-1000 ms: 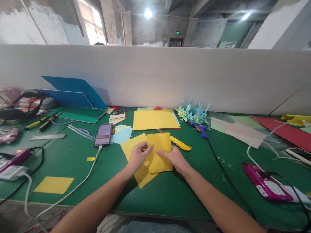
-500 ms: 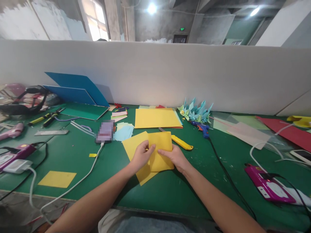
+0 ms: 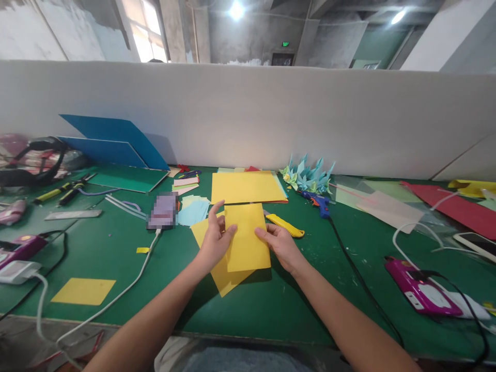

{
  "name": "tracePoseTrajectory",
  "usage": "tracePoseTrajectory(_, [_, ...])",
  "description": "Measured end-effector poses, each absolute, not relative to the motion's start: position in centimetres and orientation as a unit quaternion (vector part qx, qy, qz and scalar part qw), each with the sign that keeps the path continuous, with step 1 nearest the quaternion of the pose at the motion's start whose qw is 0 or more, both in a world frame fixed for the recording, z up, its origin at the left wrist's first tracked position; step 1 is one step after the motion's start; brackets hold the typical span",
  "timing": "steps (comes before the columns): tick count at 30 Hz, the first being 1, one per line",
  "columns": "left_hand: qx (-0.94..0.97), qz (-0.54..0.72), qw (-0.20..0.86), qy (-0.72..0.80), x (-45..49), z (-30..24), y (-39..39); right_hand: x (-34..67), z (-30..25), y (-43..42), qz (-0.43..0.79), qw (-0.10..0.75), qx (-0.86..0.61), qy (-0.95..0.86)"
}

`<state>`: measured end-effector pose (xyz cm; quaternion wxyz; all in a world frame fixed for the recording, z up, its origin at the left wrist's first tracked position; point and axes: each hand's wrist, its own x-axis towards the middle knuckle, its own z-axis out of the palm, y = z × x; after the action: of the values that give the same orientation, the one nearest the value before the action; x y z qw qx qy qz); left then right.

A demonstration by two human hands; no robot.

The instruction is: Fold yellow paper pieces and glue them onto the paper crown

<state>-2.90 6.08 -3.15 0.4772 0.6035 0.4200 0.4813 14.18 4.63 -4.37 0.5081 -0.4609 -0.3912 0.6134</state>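
Note:
Between my hands is a yellow sheet of paper (image 3: 248, 245), held up over the table. My left hand (image 3: 216, 235) grips its left edge with the thumb on the front, the index finger raised. At the right edge, my right hand (image 3: 279, 243) pinches the sheet between thumb and fingers. Beneath it lies another yellow sheet (image 3: 222, 281), set at an angle and partly covered. A yellow utility knife (image 3: 287, 225) rests just beyond my right hand.
Behind the hands lies a stack of coloured paper (image 3: 244, 187). Blue paper flowers (image 3: 308, 175) and a blue glue gun (image 3: 321, 204) sit to its right. A phone (image 3: 163, 211) with a white cable is at left. Magenta power strips (image 3: 420, 289) stand on both sides.
The held yellow sheet has shifted slightly left and now stands apart from the lower sheet. My left index finger has lifted. The camera view has turned a little to the right.

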Motion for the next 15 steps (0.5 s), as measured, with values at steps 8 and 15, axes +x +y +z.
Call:
tracePoseTrajectory(8, [0.701,0.395,0.356,0.475,-4.2,-2.0,6.9,14.5,-5.0,5.0,0.566,0.480,-0.499,-0.447])
tracePoseTrajectory(15, [0.726,0.328,0.359,0.486,-5.2,-2.1,7.3,14.5,-5.7,5.0,0.482,0.430,-0.537,-0.543])
